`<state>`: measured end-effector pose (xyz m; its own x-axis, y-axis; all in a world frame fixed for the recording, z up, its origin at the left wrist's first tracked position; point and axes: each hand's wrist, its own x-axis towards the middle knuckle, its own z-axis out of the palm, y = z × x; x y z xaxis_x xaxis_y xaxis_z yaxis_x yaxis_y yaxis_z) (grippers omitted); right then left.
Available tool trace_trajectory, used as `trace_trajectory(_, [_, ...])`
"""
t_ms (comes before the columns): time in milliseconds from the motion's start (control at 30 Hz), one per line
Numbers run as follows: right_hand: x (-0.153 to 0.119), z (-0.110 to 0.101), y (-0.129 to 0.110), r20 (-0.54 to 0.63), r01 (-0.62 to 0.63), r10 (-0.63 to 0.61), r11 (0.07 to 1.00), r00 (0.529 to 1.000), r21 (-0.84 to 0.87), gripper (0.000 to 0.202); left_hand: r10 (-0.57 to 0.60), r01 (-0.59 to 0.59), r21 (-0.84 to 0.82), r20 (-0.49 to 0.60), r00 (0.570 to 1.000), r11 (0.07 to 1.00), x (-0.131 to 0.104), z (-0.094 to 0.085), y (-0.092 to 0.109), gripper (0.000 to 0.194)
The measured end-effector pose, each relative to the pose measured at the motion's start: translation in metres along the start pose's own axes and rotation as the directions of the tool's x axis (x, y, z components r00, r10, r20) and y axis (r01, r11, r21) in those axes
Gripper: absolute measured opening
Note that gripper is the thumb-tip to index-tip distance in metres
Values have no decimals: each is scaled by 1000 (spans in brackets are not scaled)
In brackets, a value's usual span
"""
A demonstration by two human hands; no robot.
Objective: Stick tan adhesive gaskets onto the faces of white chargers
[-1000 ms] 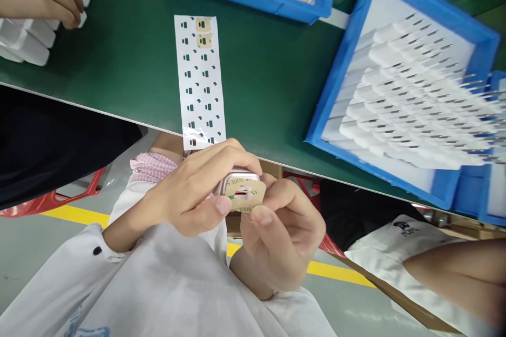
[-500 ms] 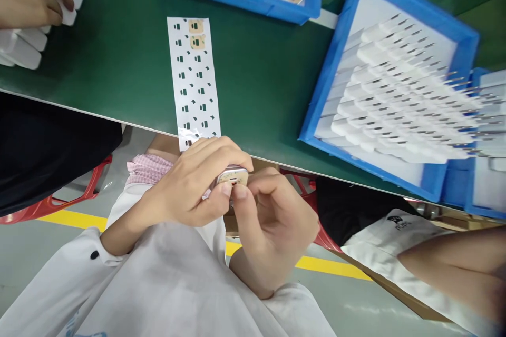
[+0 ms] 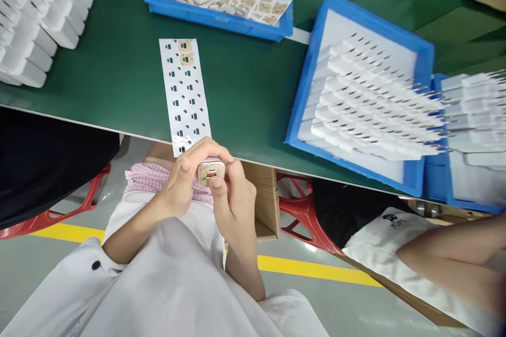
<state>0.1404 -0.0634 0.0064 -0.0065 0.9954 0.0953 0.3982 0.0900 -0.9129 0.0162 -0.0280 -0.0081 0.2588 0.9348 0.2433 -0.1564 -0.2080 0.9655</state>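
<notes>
Just off the table's front edge, both of my hands hold a small white USB charger point(image 3: 201, 167). Its port face is turned up toward me, with a tan sticker point(image 3: 216, 166) lying around a slim port and an orange-red one. My left hand point(image 3: 179, 184) curls over the charger's far side and left, its thumb lifted off the face. From the right, my right hand point(image 3: 237, 195) grips it, thumb at the lower edge of the sticker. Beyond my fingers lies a white sticker sheet point(image 3: 182, 96), mostly bare backing, with two tan stickers at its far end.
A blue bin point(image 3: 221, 23) with tan sticker sheets stands at the back. To the right, a blue tray point(image 3: 298, 110) holds rows of white chargers with metal prongs up. More white chargers point(image 3: 63, 31) stand at left. A co-worker's arm point(image 3: 454, 247) shows at right.
My right hand has turned and closed in beside the charger, thumb on its face. My left thumb has come off the sticker. The other person's hand at upper left is out of view.
</notes>
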Motion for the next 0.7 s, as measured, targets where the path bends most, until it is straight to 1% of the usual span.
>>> trace_trajectory(67, [1, -1, 4, 42, -51, 49, 997, 998, 50, 34, -36, 36, -15, -19, 999, 999, -3, 0, -7, 76])
trace_trajectory(133, [4, -2, 7, 44, -90, 86, 991, 995, 100, 42, -32, 32, 1, -27, 999, 999, -4, 2, -15, 78])
trace_trajectory(167, [5, -2, 8, 33, -93, 90, 990, 995, 106, 44, -7, 7, 29, -28, 1000, 1000, -5, 3, -20, 80])
trace_trajectory(233, [9, -1, 11, -9, -97, 97, 993, 995, 68, 48, 85, -81, 113, -29, 996, 990, -4, 7, -27, 82])
trace_trajectory(333, [13, 4, 13, -86, -110, 112, 994, 990, 21, 51, 211, -194, 240, -47, 976, 951, -3, 11, -35, 81])
trace_trajectory(400, [15, 7, 15, -100, -104, 110, 993, 989, 58, 51, 245, -217, 270, -73, 967, 938, -4, 12, -38, 76])
trace_trajectory(467, [17, 9, 18, -107, -107, 119, 988, 987, 114, 51, 246, -218, 250, -87, 965, 943, -6, 13, -41, 73])
trace_trajectory(533, [17, 9, 21, -110, -112, 130, 981, 985, 159, 52, 247, -225, 222, -77, 966, 949, -9, 13, -44, 72])
trace_trajectory(600, [18, 7, 20, -98, -97, 110, 987, 989, 131, 54, 256, -234, 242, -64, 965, 942, -11, 13, -47, 73])
trace_trajectory(700, [20, 0, 14, -62, -85, 87, 996, 994, 20, 56, 260, -227, 333, -58, 964, 915, -14, 15, -51, 80])
